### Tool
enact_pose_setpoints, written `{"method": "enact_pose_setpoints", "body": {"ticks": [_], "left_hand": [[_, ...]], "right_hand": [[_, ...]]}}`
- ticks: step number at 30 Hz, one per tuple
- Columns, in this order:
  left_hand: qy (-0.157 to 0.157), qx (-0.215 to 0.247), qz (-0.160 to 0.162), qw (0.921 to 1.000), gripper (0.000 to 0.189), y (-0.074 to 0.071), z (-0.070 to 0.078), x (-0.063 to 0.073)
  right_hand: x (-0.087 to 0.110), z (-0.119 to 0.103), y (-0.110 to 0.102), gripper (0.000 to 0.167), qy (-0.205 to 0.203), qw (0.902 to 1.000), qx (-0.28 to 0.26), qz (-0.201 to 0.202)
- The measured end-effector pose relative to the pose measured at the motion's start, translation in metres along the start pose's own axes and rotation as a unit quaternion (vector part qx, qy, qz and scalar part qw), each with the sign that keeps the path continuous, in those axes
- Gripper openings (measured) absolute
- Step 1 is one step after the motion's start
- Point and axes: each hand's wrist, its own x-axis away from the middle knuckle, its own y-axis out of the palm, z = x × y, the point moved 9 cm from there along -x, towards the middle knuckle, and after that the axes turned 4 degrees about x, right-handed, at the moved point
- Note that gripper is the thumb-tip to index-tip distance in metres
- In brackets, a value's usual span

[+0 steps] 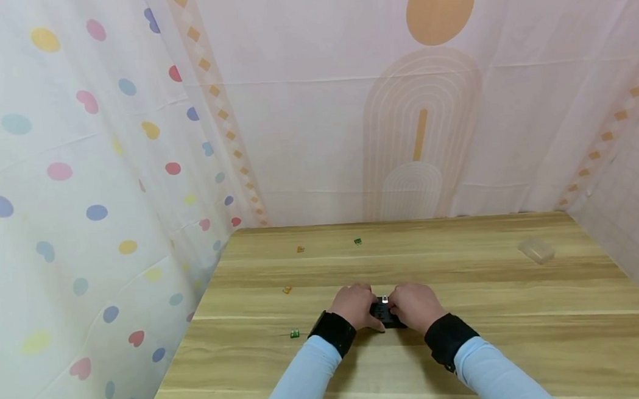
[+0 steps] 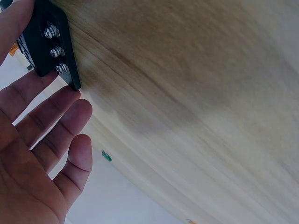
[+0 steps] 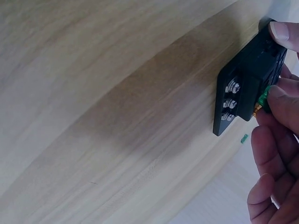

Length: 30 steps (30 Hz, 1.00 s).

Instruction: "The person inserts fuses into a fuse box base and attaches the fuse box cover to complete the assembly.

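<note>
Light-blue sleeves lie nearest; beyond them, the left hand grips a black block between both hands, while the right hand pinches a small green piece beside it. Green clips and orange clips, 2 each, dot the table.

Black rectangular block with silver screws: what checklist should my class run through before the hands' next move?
1. Black rectangular block gripped by the left hand: ok.
2. Small green plastic piece at the right hand's fingertips: ok.
3. Green piece fully seated in the block: cannot tell; fingers hide it.
4. Silver metal screws uncovered in the right wrist view: ok.
5. Loose pieces gathered together: not ok; small orange pieces and other green ones lie scattered on the wooden table.
</note>
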Motion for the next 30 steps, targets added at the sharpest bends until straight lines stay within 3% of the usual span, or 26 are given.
{"method": "enact_pose_setpoints", "body": {"ticks": [9, 30], "left_hand": [[0.012, -0.023, 0.008, 0.9996, 0.051, -0.0022, 0.0020, 0.0007], [0.005, -0.015, 0.005, 0.9999, 0.050, -0.0015, -0.0002, 0.0005]], "right_hand": [[-0.0005, -0.0005, 0.0010, 0.007, -0.006, 0.9999, 0.014, -0.001], [-0.0015, -0.0054, -0.0027, 0.012, -0.039, 0.9992, 0.012, 0.002]]}}
